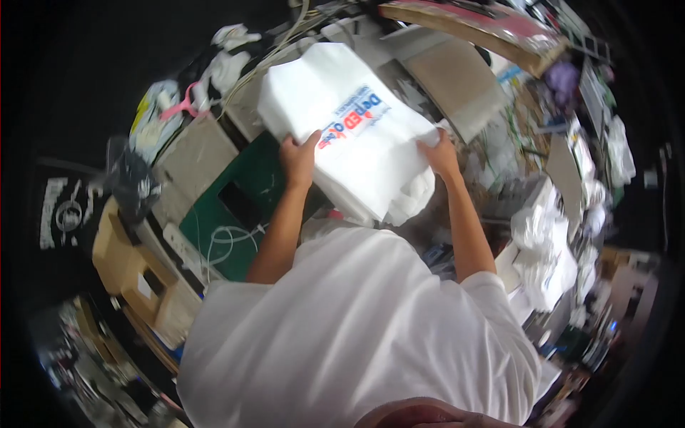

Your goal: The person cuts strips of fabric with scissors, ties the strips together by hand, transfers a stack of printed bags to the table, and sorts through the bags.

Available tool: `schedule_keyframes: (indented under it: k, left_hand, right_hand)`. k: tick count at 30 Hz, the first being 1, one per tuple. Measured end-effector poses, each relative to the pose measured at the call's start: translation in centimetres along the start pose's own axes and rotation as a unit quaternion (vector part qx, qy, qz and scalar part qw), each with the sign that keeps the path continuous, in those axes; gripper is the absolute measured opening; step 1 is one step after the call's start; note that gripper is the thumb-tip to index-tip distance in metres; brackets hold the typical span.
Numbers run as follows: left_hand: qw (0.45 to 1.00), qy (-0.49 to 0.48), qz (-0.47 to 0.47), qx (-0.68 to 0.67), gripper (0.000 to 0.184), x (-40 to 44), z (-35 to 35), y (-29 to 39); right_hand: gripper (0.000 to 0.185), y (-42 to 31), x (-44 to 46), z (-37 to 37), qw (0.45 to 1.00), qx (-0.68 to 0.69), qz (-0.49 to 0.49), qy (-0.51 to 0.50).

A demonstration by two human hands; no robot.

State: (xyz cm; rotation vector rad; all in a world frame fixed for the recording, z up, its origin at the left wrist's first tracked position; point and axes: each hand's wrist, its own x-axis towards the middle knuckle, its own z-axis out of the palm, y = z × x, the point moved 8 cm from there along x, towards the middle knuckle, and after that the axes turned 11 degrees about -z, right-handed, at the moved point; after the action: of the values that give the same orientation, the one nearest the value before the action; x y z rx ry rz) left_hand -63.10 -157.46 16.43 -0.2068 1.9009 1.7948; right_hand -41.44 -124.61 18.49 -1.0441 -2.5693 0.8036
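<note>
A large white bag [342, 121] with blue and red print is held up in front of me, tilted to the right. My left hand [300, 158] grips its lower left edge, fingers closed. On the bag's right side my right hand [440, 152] pinches the other edge. Loose white material [412, 198] bunches below, at the bag's lower end. Part of the fingers of both hands is hidden by the bag.
A dark phone [240, 204] and white cable [232, 239] lie on a green mat [207, 214] at left. Cardboard [464, 89] stands beyond the bag. White plastic bags [546, 264] pile up on the right, and a cardboard box [132, 257] is at far left.
</note>
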Motion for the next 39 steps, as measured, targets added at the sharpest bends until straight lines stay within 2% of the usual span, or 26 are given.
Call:
schedule_keyframes:
  k: [2, 4, 5, 6, 7, 8, 10, 13, 14, 15, 16, 17, 18, 19, 20, 22, 23, 25, 26, 28, 30, 32, 34, 36, 38, 39]
  left_hand:
    - [0.997, -0.042, 0.048, 0.032, 0.041, -1.1, 1.8, 1.3]
    - [0.992, -0.048, 0.108, 0.042, 0.032, -0.3, 2.7, 1.7]
    - [0.987, -0.044, 0.147, 0.034, 0.029, -1.6, 3.5, 4.0]
    - [0.986, -0.030, 0.144, 0.076, 0.034, -3.1, 4.4, 5.9]
    - [0.983, -0.109, 0.148, -0.023, 0.038, -3.3, 6.1, 7.0]
    - [0.975, -0.170, 0.124, -0.065, 0.041, -4.4, 8.0, 8.5]
    - [0.954, -0.239, 0.166, -0.068, 0.046, -8.2, 11.1, 12.4]
    - [0.929, -0.306, 0.208, -0.002, 0.043, -14.7, 14.8, 16.5]
    - [0.922, -0.309, 0.232, 0.038, 0.040, -16.2, 15.7, 17.5]
    - [0.920, -0.338, 0.201, 0.015, 0.041, -18.8, 17.2, 18.6]
    - [0.901, -0.376, 0.217, 0.014, 0.041, -21.0, 19.1, 19.7]
    - [0.897, -0.384, 0.204, 0.074, 0.043, -21.5, 20.6, 20.3]
    - [0.875, -0.425, 0.224, 0.058, 0.047, -23.0, 23.1, 21.1]
    - [0.854, -0.444, 0.254, 0.097, 0.049, -24.0, 25.4, 21.9]
    - [0.829, -0.462, 0.285, 0.135, 0.052, -24.9, 28.0, 22.7]
    - [0.803, -0.490, 0.301, 0.159, 0.054, -27.4, 34.4, 23.2]
    - [0.786, -0.503, 0.311, 0.182, 0.057, -28.7, 38.0, 23.3]
    - [0.744, -0.544, 0.321, 0.219, 0.063, -30.6, 46.5, 24.0]
    - [0.713, -0.568, 0.324, 0.253, 0.069, -32.0, 50.7, 24.1]
    - [0.674, -0.623, 0.302, 0.257, 0.059, -37.0, 58.9, 24.1]
    - [0.621, -0.671, 0.286, 0.287, 0.057, -43.7, 66.4, 23.7]
    - [0.540, -0.705, 0.308, 0.341, 0.052, -50.3, 74.4, 22.8]
    - [0.490, -0.729, 0.303, 0.370, 0.050, -57.3, 80.2, 19.9]
    - [0.450, -0.730, 0.290, 0.425, 0.050, -61.1, 85.6, 15.0]
    - [0.352, -0.726, 0.256, 0.533, 0.052, -61.6, 90.6, 7.0]
    - [0.335, -0.666, 0.308, 0.590, 0.055, -60.8, 92.5, 3.2]
  right_hand:
    - [0.080, -0.1, 0.4, 0.3, 0.998, 0.040, -0.003, -0.052]
    - [0.084, 0.1, 0.9, -0.1, 0.996, 0.008, 0.010, -0.089]
    - [0.086, 0.1, 1.2, -0.2, 0.994, -0.029, 0.005, -0.107]
    - [0.087, 0.4, 1.6, -0.6, 0.990, -0.067, 0.003, -0.124]
    - [0.087, 0.8, 2.1, -0.9, 0.986, -0.053, -0.011, -0.155]
    - [0.087, 1.1, 2.1, -1.5, 0.981, -0.038, -0.027, -0.187]
    - [0.085, 0.5, 1.7, -4.4, 0.971, 0.154, -0.039, -0.181]
    - [0.085, 1.6, 1.0, -8.4, 0.892, 0.438, -0.066, -0.084]
    - [0.084, 1.6, 0.1, -9.7, 0.854, 0.508, -0.089, -0.065]
    - [0.083, 1.5, -0.4, -11.6, 0.826, 0.547, -0.130, -0.029]
    - [0.082, 1.7, -1.5, -13.5, 0.794, 0.583, -0.176, -0.001]
    - [0.082, 3.4, -2.7, -14.6, 0.796, 0.581, -0.169, 0.022]
    - [0.081, 5.5, -3.7, -15.5, 0.772, 0.622, -0.131, 0.029]
    - [0.081, 7.2, -4.8, -16.6, 0.743, 0.661, -0.097, 0.033]
    - [0.081, 9.0, -5.8, -17.9, 0.743, 0.660, -0.102, 0.051]
    - [0.076, 13.4, -8.6, -19.6, 0.653, 0.752, -0.075, 0.061]
    - [0.076, 15.0, -10.4, -21.3, 0.651, 0.750, -0.082, 0.080]
    - [0.067, 18.6, -14.1, -26.1, 0.584, 0.783, -0.086, 0.195]
    - [0.067, 19.6, -15.7, -28.5, 0.580, 0.781, -0.093, 0.211]
    - [0.058, 22.3, -19.7, -34.7, 0.646, 0.680, -0.083, 0.337]
    - [0.055, 24.3, -22.7, -39.4, 0.628, 0.665, -0.082, 0.397]
    - [0.053, 26.5, -25.3, -43.7, 0.612, 0.646, -0.087, 0.449]
    - [0.049, 29.6, -29.1, -47.1, 0.543, 0.612, -0.072, 0.570]
    - [0.047, 32.7, -32.1, -48.6, 0.516, 0.597, -0.073, 0.610]
    - [0.046, 37.8, -34.9, -47.9, 0.464, 0.576, -0.062, 0.670]
    - [0.045, 40.5, -36.0, -46.7, 0.455, 0.561, -0.040, 0.690]
